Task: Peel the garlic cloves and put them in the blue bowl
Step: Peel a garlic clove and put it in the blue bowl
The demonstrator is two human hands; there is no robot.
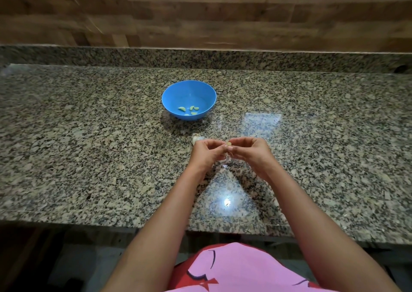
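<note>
A blue bowl (189, 91) stands on the granite counter, with several pale peeled cloves (189, 110) lying in its bottom. Nearer to me, my left hand (206, 152) and my right hand (249, 151) meet above the counter, and both pinch one small garlic clove (228, 144) between their fingertips. Thin papery skin (224, 162) hangs and lies just below the hands. Behind my left hand, part of a garlic bulb (197, 138) rests on the counter, partly hidden by the fingers.
The speckled granite counter (89, 146) runs wide to both sides, its front edge close to my body. A low granite upstand and a wooden wall (200, 24) close off the back. Bright light reflections lie on the stone near the hands.
</note>
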